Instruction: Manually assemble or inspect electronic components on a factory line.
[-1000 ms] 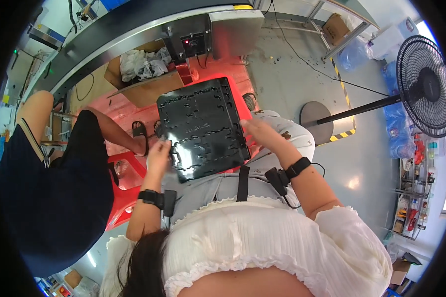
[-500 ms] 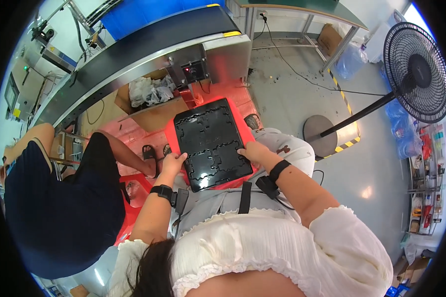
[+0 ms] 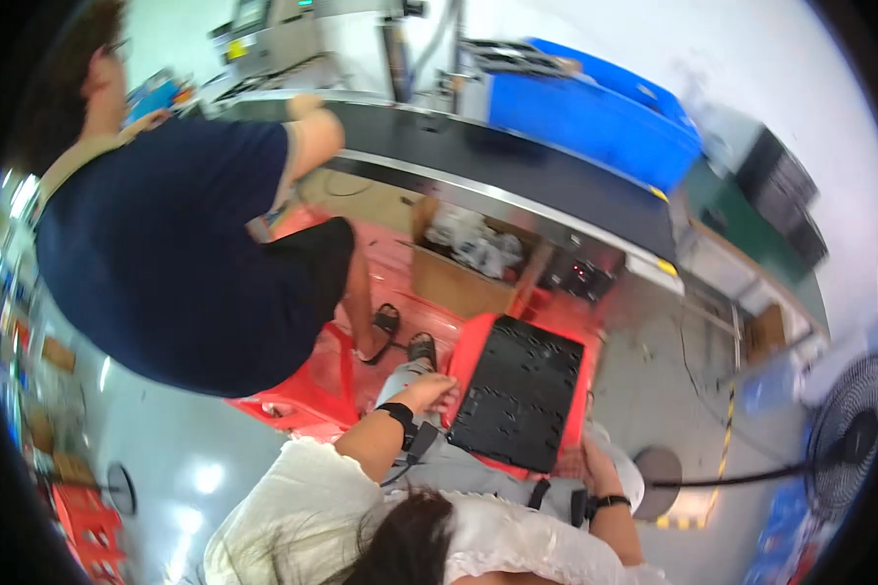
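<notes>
The item under inspection is a flat black panel (image 3: 520,393), rectangular in outline, lying on a red stool (image 3: 466,369) in front of the seated person. Its long sides run from the stool's near edge towards its far edge, and its far end leans a little to the right. The upper face is uniformly black and mostly dull, with faint pale glints. Jagged, interlocking lines, of a jigsaw pattern, cross that face; those in the far half show most distinctly. Blur prevents a finding on surface defects or on the depth of the lines. The straight outer edges show no visible bend. A strip of red shows along the stool's left edge, and a narrower one along its right edge.

The left hand (image 3: 433,393) is at the stool's left edge, just beside the panel's left side. Its fingers are loosely bent; whether they grip the stool's edge cannot be determined.

The right hand (image 3: 597,468) is near the stool's near right corner, close to the panel's corner there. Its fingers are blurred; how far they are open, and whether they hold anything, cannot be told.

Beyond the stool's far edge stands an open cardboard box (image 3: 463,278) containing pale, crumpled material.
</notes>
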{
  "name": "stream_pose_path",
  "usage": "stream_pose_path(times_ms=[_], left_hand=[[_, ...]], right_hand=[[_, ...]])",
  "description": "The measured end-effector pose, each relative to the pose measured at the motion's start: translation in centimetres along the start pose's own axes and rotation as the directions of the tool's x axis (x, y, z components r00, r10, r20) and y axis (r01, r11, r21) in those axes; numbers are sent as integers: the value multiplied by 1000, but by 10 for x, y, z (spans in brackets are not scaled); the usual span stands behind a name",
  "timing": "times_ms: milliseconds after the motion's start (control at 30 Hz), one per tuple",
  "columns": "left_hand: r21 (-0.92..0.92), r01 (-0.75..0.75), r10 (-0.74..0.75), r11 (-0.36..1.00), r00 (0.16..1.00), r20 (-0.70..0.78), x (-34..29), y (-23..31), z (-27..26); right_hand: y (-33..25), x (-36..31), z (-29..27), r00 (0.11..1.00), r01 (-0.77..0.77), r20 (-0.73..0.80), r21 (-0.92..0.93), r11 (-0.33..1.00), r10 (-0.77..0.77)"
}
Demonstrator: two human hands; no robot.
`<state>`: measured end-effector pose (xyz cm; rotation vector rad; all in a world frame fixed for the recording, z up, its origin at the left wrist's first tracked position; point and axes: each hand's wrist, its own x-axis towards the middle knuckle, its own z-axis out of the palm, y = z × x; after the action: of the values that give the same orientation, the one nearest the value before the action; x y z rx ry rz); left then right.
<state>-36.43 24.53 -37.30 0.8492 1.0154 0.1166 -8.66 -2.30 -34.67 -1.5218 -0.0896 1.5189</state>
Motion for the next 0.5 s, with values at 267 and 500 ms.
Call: stream_pose_path(times_ms=[267,500], left_hand=[[-461,-67,88,885,996,23,-19,-25,-37],[-481,-104,199,871,968,151,17,-56,-51]], right_hand=[[-126,-15,-27,931,145,-216,-524,839,-295],[-362,-108,121,693,553,155,-742,380,-704]])
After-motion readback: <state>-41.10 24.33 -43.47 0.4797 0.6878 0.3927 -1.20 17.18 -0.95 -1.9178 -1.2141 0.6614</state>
